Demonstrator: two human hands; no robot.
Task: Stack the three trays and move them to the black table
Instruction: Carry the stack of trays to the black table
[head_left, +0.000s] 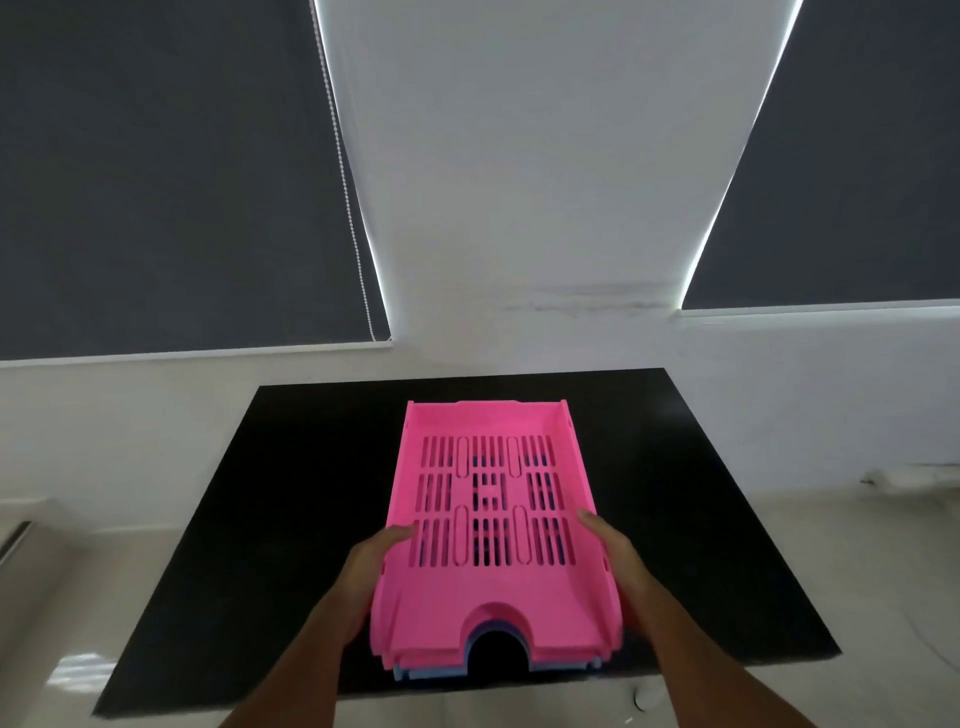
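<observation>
A stack of trays sits over the black table (270, 519), with a pink slotted tray (488, 592) on top and a blue tray (441, 673) showing under its near edge. Whether the stack rests on the table or is just above it, I cannot tell. My left hand (371, 564) grips the stack's left side, thumb on the pink tray's rim. My right hand (613, 551) holds the right side the same way. Any tray between the pink and blue ones is hidden.
The black table stands against a white wall (519, 208) with dark roller blinds (156, 182) on both sides. Light tiled floor (857, 571) surrounds the table. A small white object (644, 696) lies on the floor near the table's front right.
</observation>
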